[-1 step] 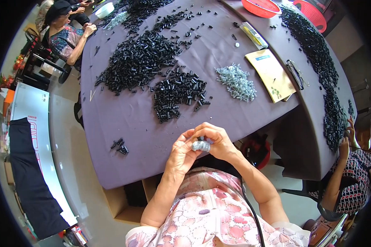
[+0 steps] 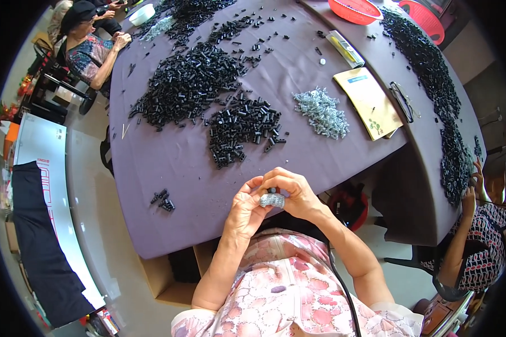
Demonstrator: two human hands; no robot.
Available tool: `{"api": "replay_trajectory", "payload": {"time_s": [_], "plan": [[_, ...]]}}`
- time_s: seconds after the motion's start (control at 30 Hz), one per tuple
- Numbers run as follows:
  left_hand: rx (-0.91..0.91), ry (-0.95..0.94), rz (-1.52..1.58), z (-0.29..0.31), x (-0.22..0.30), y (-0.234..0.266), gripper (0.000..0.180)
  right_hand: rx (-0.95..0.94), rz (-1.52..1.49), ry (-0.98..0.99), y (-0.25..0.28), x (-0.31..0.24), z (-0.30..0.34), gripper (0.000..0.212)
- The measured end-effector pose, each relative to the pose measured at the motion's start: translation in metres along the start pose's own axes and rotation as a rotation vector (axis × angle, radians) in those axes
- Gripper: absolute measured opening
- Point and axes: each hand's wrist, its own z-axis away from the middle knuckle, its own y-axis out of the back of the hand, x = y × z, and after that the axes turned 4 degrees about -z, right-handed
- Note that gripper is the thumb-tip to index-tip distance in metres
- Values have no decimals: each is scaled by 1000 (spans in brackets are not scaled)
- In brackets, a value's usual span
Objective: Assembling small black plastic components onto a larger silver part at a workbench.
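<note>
My left hand (image 2: 245, 210) and my right hand (image 2: 293, 194) meet just above the table's near edge, fingers pinched together. Between their fingertips shows the end of a small dark cylindrical piece (image 2: 272, 191). Just below it is a silvery-grey, wrinkled, wrapped-looking thing (image 2: 272, 200); whether it covers a thumb or is held, I cannot make out. Beyond my hands lies a heap of short black plastic tubes (image 2: 244, 129), with a larger black heap (image 2: 188, 84) behind it. A pile of small clear plastic pieces (image 2: 321, 112) sits to the right.
A few black tubes (image 2: 163, 199) lie at the left on the purple-grey tablecloth (image 2: 180, 160). At the right are a yellow booklet (image 2: 368, 104), eyeglasses (image 2: 405, 102) and a red basket (image 2: 356, 10). Other people sit at the far left (image 2: 93, 56) and right (image 2: 480, 241).
My hands stay almost in place. The grey wrapped thing has shifted slightly left and turned a little, and the dark piece's end shows more clearly.
</note>
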Motion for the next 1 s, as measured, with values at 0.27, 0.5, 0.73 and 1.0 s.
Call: {"api": "replay_trajectory", "payload": {"time_s": [0.27,0.5,0.73,1.0], "plan": [[90,-120,-110,-9,8,-9,32,24,108,11,-6,-3,-1,38],[184,-252,-363,-9,15,-24,34,159,-65,17,-2,6,3,31],[452,-418,-1010,14,42,11,12,109,624,90,25,10,0,34],[797,-502,-1532,52,110,71,7,354,1086,-18,102,27,-24,25]]}}
